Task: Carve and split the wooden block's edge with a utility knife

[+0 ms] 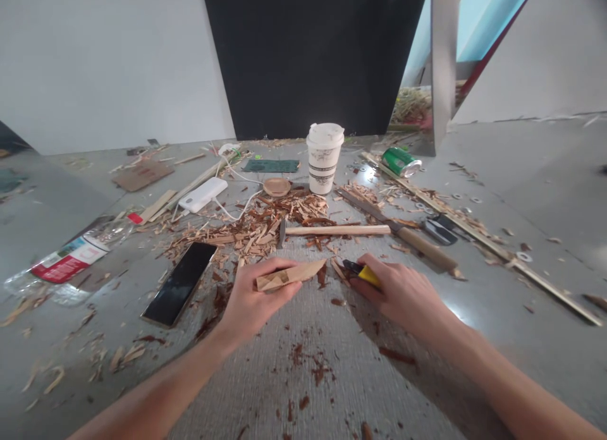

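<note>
On the near side of the hammer (339, 230), the left hand (253, 294) pinched the wood (291, 276) between thumb and fingers. The right hand (401, 287), also nearer than the hammer, was curled round what looked like a knife (369, 276), apart from the wood; good shaving seemed to call for shallow strokes away from the steadying hand.

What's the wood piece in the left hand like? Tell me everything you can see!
The wood piece is pale tan, with flat, angled faces, a darker patch on its near side, and one end narrowing to a tip. The left hand grips it, tip pointing right. I can't tell whether it touches the gray surface underneath.
</note>
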`<action>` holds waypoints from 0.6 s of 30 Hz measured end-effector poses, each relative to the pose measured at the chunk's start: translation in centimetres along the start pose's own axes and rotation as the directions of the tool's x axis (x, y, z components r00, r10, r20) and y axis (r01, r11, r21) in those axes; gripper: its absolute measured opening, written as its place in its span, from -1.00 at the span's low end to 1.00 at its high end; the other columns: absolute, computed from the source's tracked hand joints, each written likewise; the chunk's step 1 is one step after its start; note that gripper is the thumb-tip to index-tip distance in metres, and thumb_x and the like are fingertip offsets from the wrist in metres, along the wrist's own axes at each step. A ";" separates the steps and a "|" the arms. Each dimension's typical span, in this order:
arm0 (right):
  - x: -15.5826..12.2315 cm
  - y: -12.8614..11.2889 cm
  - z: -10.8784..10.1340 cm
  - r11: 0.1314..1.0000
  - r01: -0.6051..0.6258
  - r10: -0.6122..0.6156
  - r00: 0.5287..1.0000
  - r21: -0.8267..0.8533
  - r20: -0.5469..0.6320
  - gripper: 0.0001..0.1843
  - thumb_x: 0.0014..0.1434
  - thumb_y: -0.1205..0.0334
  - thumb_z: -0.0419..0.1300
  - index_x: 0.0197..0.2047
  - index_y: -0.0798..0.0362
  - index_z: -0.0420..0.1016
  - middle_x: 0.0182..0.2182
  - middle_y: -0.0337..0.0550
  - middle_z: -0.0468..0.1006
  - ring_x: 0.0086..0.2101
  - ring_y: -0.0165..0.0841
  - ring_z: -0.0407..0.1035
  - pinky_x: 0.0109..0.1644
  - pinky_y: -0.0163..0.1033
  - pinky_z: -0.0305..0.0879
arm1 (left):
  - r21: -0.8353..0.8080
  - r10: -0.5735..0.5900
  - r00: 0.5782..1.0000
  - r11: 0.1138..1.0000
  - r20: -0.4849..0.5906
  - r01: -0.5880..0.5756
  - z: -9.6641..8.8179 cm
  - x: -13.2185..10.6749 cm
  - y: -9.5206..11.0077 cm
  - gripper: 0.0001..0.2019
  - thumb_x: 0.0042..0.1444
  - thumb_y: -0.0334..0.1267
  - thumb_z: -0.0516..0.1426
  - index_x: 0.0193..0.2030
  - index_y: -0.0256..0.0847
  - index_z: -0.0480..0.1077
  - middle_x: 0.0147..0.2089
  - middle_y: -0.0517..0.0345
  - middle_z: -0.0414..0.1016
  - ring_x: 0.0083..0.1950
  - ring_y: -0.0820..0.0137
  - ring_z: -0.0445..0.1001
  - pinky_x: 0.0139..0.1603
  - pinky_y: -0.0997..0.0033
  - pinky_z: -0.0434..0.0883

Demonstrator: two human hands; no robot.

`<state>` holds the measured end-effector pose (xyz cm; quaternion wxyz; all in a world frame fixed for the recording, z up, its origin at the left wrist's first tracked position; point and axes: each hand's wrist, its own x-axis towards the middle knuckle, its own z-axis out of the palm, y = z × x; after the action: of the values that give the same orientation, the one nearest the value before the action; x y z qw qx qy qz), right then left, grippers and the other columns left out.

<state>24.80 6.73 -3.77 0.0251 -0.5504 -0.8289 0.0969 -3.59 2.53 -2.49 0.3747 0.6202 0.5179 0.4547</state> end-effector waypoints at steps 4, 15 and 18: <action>0.1 0.1 0.1 1.000 -0.002 0.002 1.000 0.005 -0.007 -0.70 0.46 -0.09 0.01 -0.05 -0.05 0.34 -0.31 -0.11 0.63 -0.36 -0.16 0.50 -0.41 -0.23 -0.09 | -0.017 -0.016 1.000 1.000 0.008 0.017 0.0 0.1 -0.3 -0.88 0.16 -0.16 0.34 -0.17 -0.03 0.67 -0.31 0.16 0.64 -0.35 0.36 0.54 -0.31 0.42 0.42; 0.1 0.4 0.7 1.000 -0.002 0.001 1.000 -0.013 -0.026 -0.64 0.46 -0.13 -0.01 0.00 -0.04 0.37 -0.31 -0.06 0.66 -0.37 -0.13 0.54 -0.45 -0.22 -0.06 | -0.573 -0.539 0.840 0.709 -0.063 0.412 -0.1 0.7 -0.7 -0.54 0.07 0.10 0.36 -0.03 -0.19 0.57 -0.07 -0.04 0.67 -0.20 0.20 0.63 -0.33 0.37 0.48; 0.2 0.6 0.8 1.000 -0.013 0.013 0.999 -0.011 -0.032 -0.63 0.45 -0.15 0.00 0.00 -0.05 0.37 -0.32 -0.08 0.67 -0.38 -0.12 0.54 -0.45 -0.22 -0.04 | -0.643 -0.636 0.770 0.607 -0.041 0.467 -0.1 0.7 -1.0 -0.44 0.04 0.21 0.35 0.00 -0.21 0.55 -0.10 -0.07 0.67 -0.22 0.16 0.64 -0.37 0.35 0.47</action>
<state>25.12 7.03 -4.70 0.0346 -0.5572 -0.8254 0.0837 -3.91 3.44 -3.29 0.6001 0.2092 0.5586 0.5330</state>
